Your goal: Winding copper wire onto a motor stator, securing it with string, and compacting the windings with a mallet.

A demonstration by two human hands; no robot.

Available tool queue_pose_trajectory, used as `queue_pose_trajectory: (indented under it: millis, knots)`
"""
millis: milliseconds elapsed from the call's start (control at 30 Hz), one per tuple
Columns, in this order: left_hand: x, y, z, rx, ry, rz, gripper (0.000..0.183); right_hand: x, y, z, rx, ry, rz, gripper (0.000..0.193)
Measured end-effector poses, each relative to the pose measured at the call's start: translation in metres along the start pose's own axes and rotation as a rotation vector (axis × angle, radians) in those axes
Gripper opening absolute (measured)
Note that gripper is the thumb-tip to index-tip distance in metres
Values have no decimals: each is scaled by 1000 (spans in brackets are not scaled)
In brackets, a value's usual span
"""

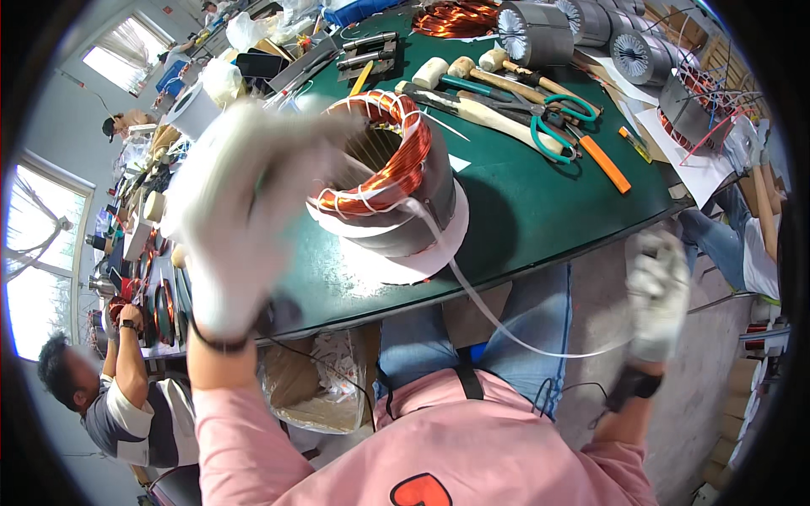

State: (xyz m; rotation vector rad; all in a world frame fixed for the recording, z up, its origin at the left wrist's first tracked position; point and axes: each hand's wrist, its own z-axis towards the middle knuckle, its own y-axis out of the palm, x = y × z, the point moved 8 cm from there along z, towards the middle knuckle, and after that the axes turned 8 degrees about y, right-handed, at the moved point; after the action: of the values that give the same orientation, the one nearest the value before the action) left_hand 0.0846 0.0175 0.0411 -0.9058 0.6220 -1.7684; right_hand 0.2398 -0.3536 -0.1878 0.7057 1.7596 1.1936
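A motor stator (440,181) with a grey core stands upright on a white round pad (458,228) on the green table. Its copper winding (413,152) forms a ring on top, bound at intervals with white lacing. My left hand (240,202), in a white glove, is smeared by motion at the stator's left, its fingers over the winding's edge. Whether it grips anything is hidden. From the winding's front, a white lacing cord (494,319) sags past the table edge toward the right. My gloved right hand (658,291) is closed on its far end, away from the table.
Mallets (432,72), green-handled scissors (553,126) and an orange-handled tool (603,164) lie behind the stator. More stator cores (536,38) stand at the back right. A co-worker (139,405) sits at the left; another person (738,236) is at the right.
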Motion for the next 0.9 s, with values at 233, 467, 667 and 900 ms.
queue_pose_trajectory:
  millis: [233,467,667,900]
  knots:
    - [100,88,-106,-287,849,-209,42,208,171,-9,-407,627,-674,34]
    - [-7,51,-34,86,399,219,45,184,212,-9,-730,53,-652,38]
    - [-14,45,-50,251,423,167,26,249,140,-6,-657,327,-645,41]
    - [-14,66,-32,91,157,200,39,238,142,3,-636,-346,-1079,31]
